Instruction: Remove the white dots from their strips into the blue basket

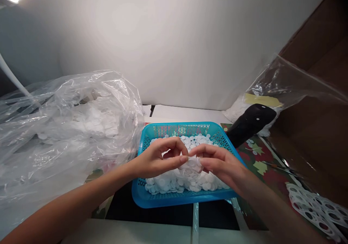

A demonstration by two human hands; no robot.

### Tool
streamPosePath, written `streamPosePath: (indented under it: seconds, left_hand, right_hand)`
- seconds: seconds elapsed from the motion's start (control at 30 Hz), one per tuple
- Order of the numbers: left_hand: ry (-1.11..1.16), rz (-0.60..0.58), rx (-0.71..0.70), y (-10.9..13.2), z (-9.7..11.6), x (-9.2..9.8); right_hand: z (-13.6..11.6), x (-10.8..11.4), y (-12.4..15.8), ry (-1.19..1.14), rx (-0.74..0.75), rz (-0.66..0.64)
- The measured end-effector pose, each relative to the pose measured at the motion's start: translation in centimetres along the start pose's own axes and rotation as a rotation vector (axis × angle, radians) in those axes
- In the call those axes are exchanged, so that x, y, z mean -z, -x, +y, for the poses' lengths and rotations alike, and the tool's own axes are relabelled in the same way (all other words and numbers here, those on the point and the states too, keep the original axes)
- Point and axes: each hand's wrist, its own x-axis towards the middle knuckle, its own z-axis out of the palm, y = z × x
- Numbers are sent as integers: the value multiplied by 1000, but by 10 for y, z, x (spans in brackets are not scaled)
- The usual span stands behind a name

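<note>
Above a blue plastic mesh basket (179,200), my left hand (160,159) and my right hand (219,162) meet over its middle. Between their fingertips they hold a small bunch of thin white discs (194,165), probably paper or plastic. A heap of the same white discs (174,183) fills the basket below, partly hidden by my hands. My fingers curl around the bunch, and the hands stay just above the heap.
A crumpled clear plastic bag (67,128) holding white discs lies left of the basket. Right of it are a black object (251,122), a leaf-patterned mat (257,164), a thin metal tool (277,168), a punched white sheet (315,209) and another clear bag (288,88).
</note>
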Motion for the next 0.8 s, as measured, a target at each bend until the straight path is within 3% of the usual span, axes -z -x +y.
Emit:
streamPosePath:
  seconds: [0.27, 0.63, 0.8]
  left_hand:
    - [-2, -10, 28, -1, 4, -1]
    - [55, -23, 78, -1, 4, -2]
    - [195, -100, 137, -3, 0, 3]
  right_hand:
    - [-4, -1, 4, 144, 62, 59]
    - [5, 3, 0, 2, 93, -70]
    - [7, 0, -3, 163, 97, -20]
